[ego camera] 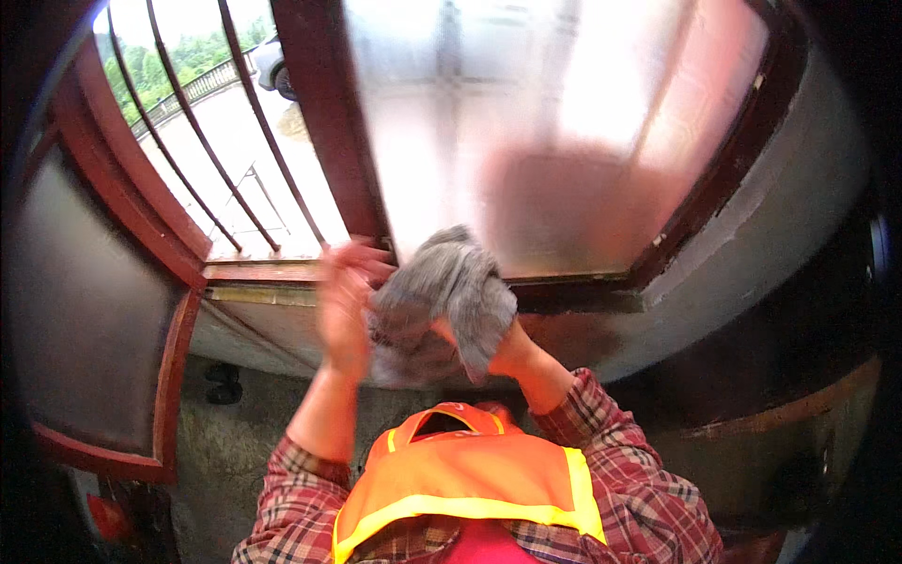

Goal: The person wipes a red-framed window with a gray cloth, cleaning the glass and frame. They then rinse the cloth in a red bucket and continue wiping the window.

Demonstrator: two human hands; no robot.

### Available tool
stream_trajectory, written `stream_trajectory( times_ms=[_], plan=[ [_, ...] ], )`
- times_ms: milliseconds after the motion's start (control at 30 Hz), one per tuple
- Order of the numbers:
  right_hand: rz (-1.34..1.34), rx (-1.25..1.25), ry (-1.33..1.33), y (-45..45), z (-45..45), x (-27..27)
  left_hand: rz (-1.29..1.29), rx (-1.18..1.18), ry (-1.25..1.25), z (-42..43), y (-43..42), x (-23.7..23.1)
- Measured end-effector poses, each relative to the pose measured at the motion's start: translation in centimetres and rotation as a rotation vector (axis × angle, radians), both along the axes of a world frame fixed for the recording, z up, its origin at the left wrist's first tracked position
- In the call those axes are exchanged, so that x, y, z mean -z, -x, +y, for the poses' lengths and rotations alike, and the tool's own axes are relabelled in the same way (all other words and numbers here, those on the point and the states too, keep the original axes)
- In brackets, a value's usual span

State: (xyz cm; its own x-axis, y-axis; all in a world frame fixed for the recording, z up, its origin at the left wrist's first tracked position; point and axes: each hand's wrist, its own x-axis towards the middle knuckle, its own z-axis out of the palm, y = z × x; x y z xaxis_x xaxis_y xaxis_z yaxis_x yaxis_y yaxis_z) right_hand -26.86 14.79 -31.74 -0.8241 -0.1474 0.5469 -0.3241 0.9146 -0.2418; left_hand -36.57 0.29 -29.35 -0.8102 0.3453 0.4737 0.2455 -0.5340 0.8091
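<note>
A grey cloth [451, 303] is bunched over my right hand [479, 317], covering most of its fingers, in front of the lower edge of a frosted window pane [564, 204]. Just left of the cloth, my left hand [349, 289] is raised and blurred by motion; whether its fingers touch the cloth is unclear. Behind it stands the dark red window frame [335, 120], with the wooden sill [268, 271] running below.
At the left, a red-framed casement [91, 317] with a frosted pane stands swung inward. Vertical metal bars [190, 113] cross the window opening, with a parked car [271, 67] outside. A dark object [223, 384] lies below the sill.
</note>
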Motion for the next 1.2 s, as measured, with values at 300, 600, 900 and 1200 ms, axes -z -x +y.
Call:
stream_trajectory(
  times_ms=[300,600,900,1200],
  plan=[
    [-0.610,-0.707,1.237,-3.1,1.3,-5.0,-0.077,-0.187,-0.084,-3.6,3.2,-0.5],
    [-0.459,-0.380,1.430,-7.1,5.0,-3.0,0.467,-0.456,0.148,3.3,11.2,-9.6],
    [-0.213,-0.223,1.404,-5.7,2.2,-2.7,-0.352,0.577,-0.134,0.1,9.6,-0.9],
    [0.469,0.162,0.307,-11.8,-6.5,-5.2,-0.440,1.069,-0.314,-2.9,1.2,6.1]
  ],
)
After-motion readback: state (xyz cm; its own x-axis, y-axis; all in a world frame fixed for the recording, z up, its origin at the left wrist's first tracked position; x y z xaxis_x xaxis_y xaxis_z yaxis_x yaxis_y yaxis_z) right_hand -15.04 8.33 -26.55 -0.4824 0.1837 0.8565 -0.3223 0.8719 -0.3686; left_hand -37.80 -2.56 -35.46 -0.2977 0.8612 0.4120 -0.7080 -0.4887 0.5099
